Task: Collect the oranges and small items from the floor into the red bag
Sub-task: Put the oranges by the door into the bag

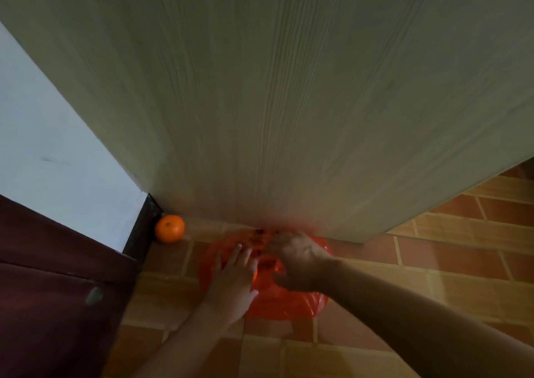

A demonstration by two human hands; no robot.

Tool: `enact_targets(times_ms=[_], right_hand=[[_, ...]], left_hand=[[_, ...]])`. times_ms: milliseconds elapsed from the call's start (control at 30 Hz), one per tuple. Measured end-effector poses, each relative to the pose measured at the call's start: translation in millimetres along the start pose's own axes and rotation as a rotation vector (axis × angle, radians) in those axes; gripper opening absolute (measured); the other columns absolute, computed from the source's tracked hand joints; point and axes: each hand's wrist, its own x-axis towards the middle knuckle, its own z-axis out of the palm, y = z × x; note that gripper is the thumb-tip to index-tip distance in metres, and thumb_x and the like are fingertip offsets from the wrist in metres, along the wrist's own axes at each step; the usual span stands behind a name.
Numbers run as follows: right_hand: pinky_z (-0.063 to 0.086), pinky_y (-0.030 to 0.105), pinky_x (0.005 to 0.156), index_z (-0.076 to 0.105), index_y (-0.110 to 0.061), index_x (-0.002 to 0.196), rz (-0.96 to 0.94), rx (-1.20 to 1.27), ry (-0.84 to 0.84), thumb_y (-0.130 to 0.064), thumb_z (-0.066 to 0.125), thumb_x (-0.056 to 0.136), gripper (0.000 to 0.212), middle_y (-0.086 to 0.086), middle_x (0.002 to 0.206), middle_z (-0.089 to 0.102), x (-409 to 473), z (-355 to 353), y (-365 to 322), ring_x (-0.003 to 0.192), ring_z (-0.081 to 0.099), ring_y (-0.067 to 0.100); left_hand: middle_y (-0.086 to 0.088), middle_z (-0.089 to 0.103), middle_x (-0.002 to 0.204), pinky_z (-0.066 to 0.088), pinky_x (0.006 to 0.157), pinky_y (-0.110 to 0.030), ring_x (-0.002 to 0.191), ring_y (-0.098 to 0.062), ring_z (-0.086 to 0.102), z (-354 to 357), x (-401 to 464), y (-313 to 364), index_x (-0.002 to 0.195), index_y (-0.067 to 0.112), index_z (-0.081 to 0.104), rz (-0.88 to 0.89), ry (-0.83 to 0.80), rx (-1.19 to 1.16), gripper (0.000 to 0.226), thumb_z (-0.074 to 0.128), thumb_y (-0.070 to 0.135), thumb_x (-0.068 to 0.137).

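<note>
Crumpled red plastic bag (289, 302) lies on the tiled floor (433, 276) at six o'clock. Left hand (231, 279) rests flat-fingered on it; right hand (300, 262) curls, gripping its plastic. Round orange (169, 228) sits at nine o'clock.

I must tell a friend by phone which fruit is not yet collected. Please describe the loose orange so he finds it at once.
Find the pale wooden door, then follow its bottom edge left to the dark frame. The orange sits there on the tiled floor, apart from the red bag, round and untouched.
</note>
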Motion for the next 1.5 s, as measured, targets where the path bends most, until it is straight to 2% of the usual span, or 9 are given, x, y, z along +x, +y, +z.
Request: enact_targets(times_ms=[67, 233, 400, 600, 733, 833, 1033, 1300, 1500], right_hand=[[0.04, 0.051, 0.114, 0.054, -0.025, 0.144, -0.094, -0.125, -0.128, -0.05, 0.063, 0.093, 0.058, 0.003, 0.145, 0.056, 4.9, 28.1, -12.3, 0.135, 0.05, 0.024], [0.007, 0.061, 0.126, 0.005, -0.014, 0.165, 0.032, -0.314, -0.352, -0.061, 0.074, 0.084, 0.117, 0.016, 0.172, 0.006, -8.8, 72.2, 15.4, 0.158, 0.01, 0.035], [0.001, 0.059, 0.128, -0.006, -0.013, 0.165, 0.172, -0.313, -0.317, -0.074, 0.073, 0.076, 0.133, 0.012, 0.174, -0.002, -10.5, 67.1, 64.8, 0.16, 0.003, 0.032], [0.008, 0.05, 0.13, 0.0, -0.022, 0.166, 0.253, -0.088, -0.354, -0.073, 0.087, 0.056, 0.149, 0.004, 0.172, 0.007, -19.2, 75.6, 85.2, 0.159, 0.011, 0.03], [0.027, 0.054, 0.126, 0.026, -0.038, 0.16, 0.288, 0.265, -0.396, -0.067, 0.078, 0.061, 0.115, 0.001, 0.169, 0.021, -19.8, 79.2, 82.7, 0.155, 0.022, 0.031], [0.045, 0.042, 0.115, 0.031, -0.04, 0.157, 0.201, 0.142, -0.303, -0.066, 0.079, 0.065, 0.107, -0.008, 0.163, 0.028, -21.8, 66.7, 67.7, 0.145, 0.036, 0.023], [0.029, 0.051, 0.122, 0.033, -0.035, 0.157, 0.028, -0.035, -0.085, -0.07, 0.066, 0.079, 0.092, -0.002, 0.162, 0.029, -10.6, 43.8, 45.5, 0.15, 0.03, 0.025], [0.044, 0.048, 0.106, 0.051, -0.028, 0.147, -0.015, -0.025, 0.117, -0.064, 0.051, 0.088, 0.069, 0.007, 0.152, 0.048, 0.3, 28.9, 31.4, 0.131, 0.051, 0.029], [0.045, 0.04, 0.103, 0.051, -0.028, 0.146, -0.002, 0.017, 0.245, -0.049, 0.039, 0.104, 0.049, 0.001, 0.15, 0.048, 9.0, 24.1, 15.9, 0.124, 0.053, 0.022]], left_hand=[[-0.004, 0.061, 0.148, 0.051, 0.098, -0.063, 0.142, -0.026, 0.052, 4.0, -1.2, -8.3, 0.135, 0.023, 0.067, 0.006, -0.027, 0.022, 0.1, 0.095, 0.062, 0.047], [0.006, -0.004, 0.175, 0.004, 0.126, -0.057, 0.161, -0.02, -0.008, 13.9, -3.3, -15.2, 0.167, 0.027, 0.007, 0.006, -0.111, -0.038, 0.106, 0.07, 0.058, 0.088], [0.001, 0.022, 0.172, 0.024, 0.12, -0.062, 0.158, -0.022, 0.01, 23.2, -5.6, -22.4, 0.165, 0.03, 0.02, 0.056, -0.081, -0.017, 0.128, 0.083, 0.07, 0.06], [0.007, -0.009, 0.174, 0.015, 0.128, -0.057, 0.161, -0.025, -0.002, 12.5, -6.3, -28.4, 0.166, 0.033, -0.002, 0.017, -0.142, -0.14, 0.128, 0.083, 0.062, 0.075], [0.01, -0.002, 0.173, 0.027, 0.125, -0.049, 0.16, -0.023, 0.008, 10.3, -9.4, -37.3, 0.165, 0.036, 0.007, -0.014, -0.15, -0.286, 0.127, 0.086, 0.064, 0.069], [0.018, -0.002, 0.172, 0.032, 0.123, -0.045, 0.158, -0.018, 0.01, 10.6, -9.3, -40.9, 0.163, 0.038, 0.021, -0.042, -0.118, -0.395, 0.122, 0.086, 0.068, 0.064], [0.022, 0.004, 0.17, 0.033, 0.121, -0.045, 0.157, -0.011, 0.007, -6.6, -10.2, -33.5, 0.157, 0.041, 0.034, 0.038, 0.032, -0.37, 0.101, 0.075, 0.075, 0.072], [0.003, 0.061, 0.139, 0.052, 0.102, -0.039, 0.125, -0.02, 0.059, -25.6, -16.1, -68.7, 0.131, 0.022, 0.068, -0.181, 0.492, -0.398, 0.051, 0.06, 0.054, 0.092], [-0.02, 0.045, 0.153, 0.048, 0.105, -0.053, 0.132, -0.043, 0.049, -15.7, 2.0, -133.9, 0.15, 0.011, 0.047, -0.479, 0.26, -0.183, 0.077, 0.076, 0.042, 0.086]])
